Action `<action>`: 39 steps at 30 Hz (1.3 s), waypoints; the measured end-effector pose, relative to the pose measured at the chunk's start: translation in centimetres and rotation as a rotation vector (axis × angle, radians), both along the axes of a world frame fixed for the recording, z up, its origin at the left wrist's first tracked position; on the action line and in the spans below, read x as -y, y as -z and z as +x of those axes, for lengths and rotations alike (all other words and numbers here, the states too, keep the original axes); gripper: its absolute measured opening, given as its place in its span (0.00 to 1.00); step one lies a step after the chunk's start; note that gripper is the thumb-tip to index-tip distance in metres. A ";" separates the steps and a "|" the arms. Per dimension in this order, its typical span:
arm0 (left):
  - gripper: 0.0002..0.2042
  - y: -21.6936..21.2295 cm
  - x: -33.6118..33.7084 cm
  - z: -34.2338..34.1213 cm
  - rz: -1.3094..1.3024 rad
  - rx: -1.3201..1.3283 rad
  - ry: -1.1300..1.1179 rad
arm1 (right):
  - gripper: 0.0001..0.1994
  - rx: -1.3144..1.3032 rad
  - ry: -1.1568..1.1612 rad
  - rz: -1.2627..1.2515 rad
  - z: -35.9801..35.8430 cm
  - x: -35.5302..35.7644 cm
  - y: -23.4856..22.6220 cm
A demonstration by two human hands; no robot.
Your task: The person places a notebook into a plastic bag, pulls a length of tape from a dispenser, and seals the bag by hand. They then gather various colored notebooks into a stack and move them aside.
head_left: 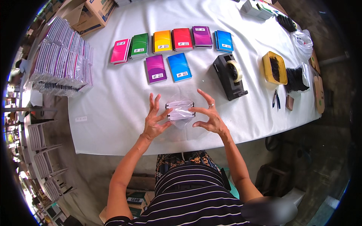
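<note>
In front of me on the white-covered table lies a pack of small spiral notebooks (pixel 181 112), edges facing up, in a clear plastic wrapper. My left hand (pixel 153 122) is at the pack's left end, fingers spread, index fingertip against it. From the other end, my right hand (pixel 212 119), with a ring on one finger, reaches a fingertip onto the wrapper; its thumb stands apart. Neither hand is closed round the pack. Just beyond lie a purple notebook (pixel 156 68) and a blue notebook (pixel 180 67).
Behind them runs a row of colourful notebooks, among them a yellow notebook (pixel 162 40). A black tape dispenser (pixel 226 77) stands to the right, with a yellow tub (pixel 268 69) of black pieces and pliers (pixel 277 100) farther right. Wrapped notebook stacks (pixel 62 56) rise at left, near a cardboard box (pixel 88 17).
</note>
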State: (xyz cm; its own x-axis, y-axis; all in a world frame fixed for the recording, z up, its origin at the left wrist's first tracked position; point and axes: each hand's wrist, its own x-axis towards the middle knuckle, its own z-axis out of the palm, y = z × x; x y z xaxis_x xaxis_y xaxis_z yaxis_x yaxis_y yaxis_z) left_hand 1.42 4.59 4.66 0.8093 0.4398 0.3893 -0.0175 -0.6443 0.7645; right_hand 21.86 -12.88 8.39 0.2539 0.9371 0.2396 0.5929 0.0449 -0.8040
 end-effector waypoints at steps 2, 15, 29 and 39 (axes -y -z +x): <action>0.33 -0.3 -0.2 0.3 0.023 -0.017 0.016 | 0.29 0.005 0.020 0.005 0.2 0.3 1.0; 0.23 -2.9 -1.6 1.3 0.336 -0.145 0.055 | 0.18 -0.006 0.097 0.121 -1.7 -1.8 0.6; 0.16 -4.3 -3.1 3.0 -0.005 -0.142 0.152 | 0.09 0.151 0.195 0.048 -1.7 -3.5 -0.9; 0.25 -2.9 -3.3 4.1 -0.527 -0.046 0.283 | 0.10 0.144 0.235 0.018 -1.7 -4.1 -1.1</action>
State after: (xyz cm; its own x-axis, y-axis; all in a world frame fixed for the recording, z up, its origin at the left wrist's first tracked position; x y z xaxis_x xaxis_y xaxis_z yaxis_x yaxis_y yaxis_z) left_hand 5.56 7.88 7.55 0.9340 0.3289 0.1395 -0.0929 -0.1532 0.9838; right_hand 20.15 -8.78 9.50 0.4261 0.8515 0.3055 0.6972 -0.0940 -0.7106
